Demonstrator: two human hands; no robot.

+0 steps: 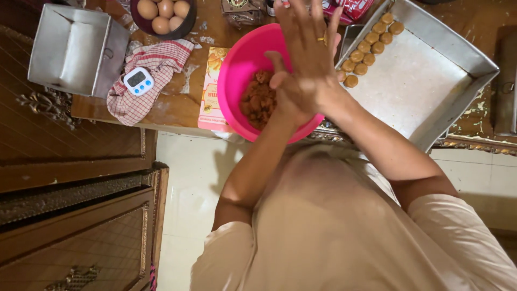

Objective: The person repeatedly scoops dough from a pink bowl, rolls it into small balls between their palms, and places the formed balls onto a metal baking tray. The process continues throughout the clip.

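Closest to us is the beige short-sleeved shirt [344, 231], then both forearms reaching out over the edge of the wooden worktop [177, 105]. Our right hand [309, 51] lies flat on top, fingers straight and spread a little, a gold ring on one finger, and our left hand [288, 91] sits underneath with its palm pressed up against it, so the grip on both sides is a flat palm-to-palm press rather than a curl; we can't tell if anything is sandwiched between them because the right hand covers that spot. Right under the hands is the round bright pink plastic bowl [242, 70], sitting at the near edge of the worktop, with a clump of crumbly brown dough [258, 99] in its bottom. Just left of the bowl there's a flat yellow and pink paper packet [211, 91], and further left a red and white checked cloth [148, 81] with a small white digital timer [138, 81] lying on it. To the right of the bowl sits a big rectangular metal baking tray [420, 86], with a double row of small round tan dough balls [369, 48] lined up along its far left side. At the far left is an empty boxy metal tin [75, 51], and beyond the cloth a dark bowl of brown eggs [164, 13].
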